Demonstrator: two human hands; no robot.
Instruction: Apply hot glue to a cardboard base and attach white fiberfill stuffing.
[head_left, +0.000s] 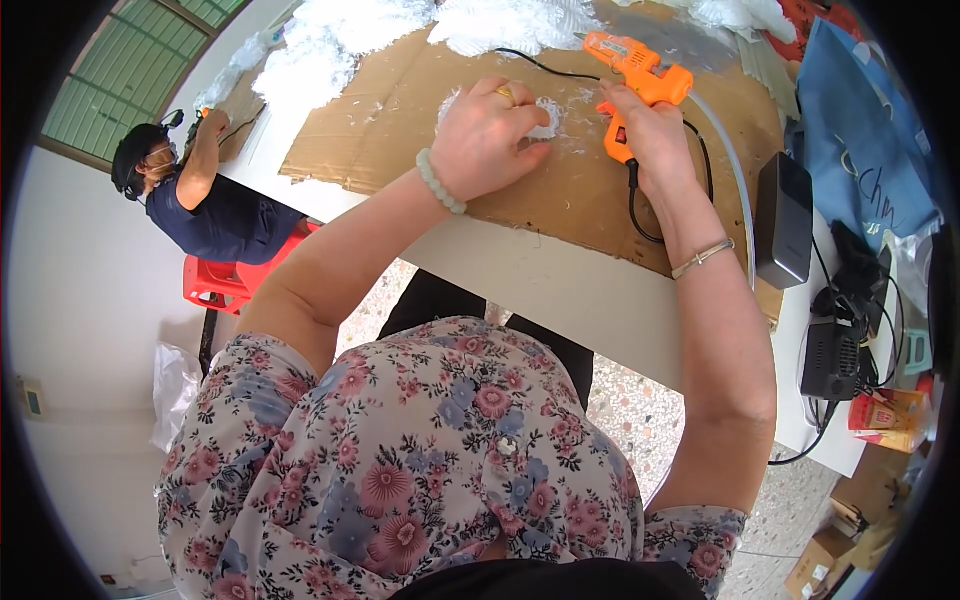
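My right hand is wrapped round the handle of an orange hot glue gun, whose nozzle points to the far left. A black cord runs from the foot of the handle, and a long translucent strand, like a glue stick, curves from its rear. My left hand has its fingers bent down over a small white lacy piece on a brown cardboard sheet. Thumb and forefinger are close to the piece's edge. Most of the piece is hidden under my palm.
Fluffy white pieces are heaped along the far edge. At the right are a black power bank-like box, a blue bag, and a black adapter with cords. A co-worker sits at the left on a red stool.
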